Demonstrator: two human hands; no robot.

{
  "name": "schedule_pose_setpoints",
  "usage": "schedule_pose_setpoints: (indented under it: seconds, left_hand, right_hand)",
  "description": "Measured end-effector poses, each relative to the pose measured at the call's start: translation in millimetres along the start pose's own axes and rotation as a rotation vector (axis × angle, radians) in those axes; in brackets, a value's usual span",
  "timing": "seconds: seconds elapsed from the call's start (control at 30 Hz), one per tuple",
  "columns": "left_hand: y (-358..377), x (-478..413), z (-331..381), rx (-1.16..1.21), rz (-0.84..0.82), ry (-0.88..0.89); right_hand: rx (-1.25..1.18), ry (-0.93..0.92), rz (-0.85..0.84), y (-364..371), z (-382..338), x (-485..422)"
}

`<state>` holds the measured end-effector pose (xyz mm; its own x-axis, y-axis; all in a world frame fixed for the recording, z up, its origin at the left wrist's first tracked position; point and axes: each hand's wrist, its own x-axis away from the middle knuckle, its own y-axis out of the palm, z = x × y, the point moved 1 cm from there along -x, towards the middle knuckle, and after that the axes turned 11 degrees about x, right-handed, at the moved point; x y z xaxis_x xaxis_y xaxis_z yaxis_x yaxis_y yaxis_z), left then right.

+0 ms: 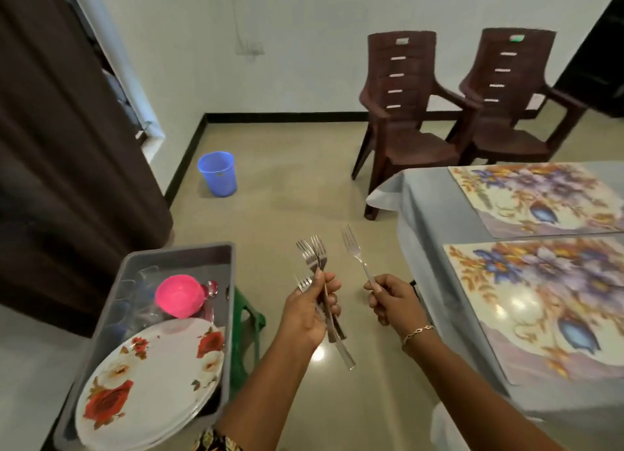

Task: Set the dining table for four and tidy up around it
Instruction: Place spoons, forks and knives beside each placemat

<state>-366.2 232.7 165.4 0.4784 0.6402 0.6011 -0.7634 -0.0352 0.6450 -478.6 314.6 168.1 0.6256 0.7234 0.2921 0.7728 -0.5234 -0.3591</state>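
Note:
My left hand grips a bunch of three steel forks, tines up, handles sticking out below the palm. My right hand pinches a single fork by its handle, tines pointing up and away. Both hands hover over the floor between a grey tub and the dining table. The table wears a pale cloth with two floral placemats, one far and one near. In the tub lie stacked white plates with red roses, a pink bowl and clear glasses.
Two brown plastic armchairs stand by the wall beyond the table. A blue bucket sits on the floor near the corner. A dark curtain hangs at left. A green stool holds up the tub.

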Motion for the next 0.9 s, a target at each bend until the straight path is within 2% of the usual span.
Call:
schedule_pose_setpoints:
  seconds: [0.23,0.4,0.53,0.67,0.9]
  left_hand:
    - [45,30,-84,-0.01,-0.128,-0.063]
    - [75,46,-138,-0.029,-0.108,-0.06]
    - [88,48,-174,-0.038,-0.053,-0.047]
    - [92,50,-195,-0.048,0.008,-0.047]
    - [100,30,-198,-0.068,0.066,-0.052]
  right_hand:
    - [-0.065,0.044,0.063,-99,49,27]
    - [-0.093,0.069,0.121,-158,91,48]
    - [-0.056,0.108,0.23,-197,124,53]
    - [0.078,0.145,0.311,-218,156,44]
    - [0.276,0.217,0.304,-210,169,12]
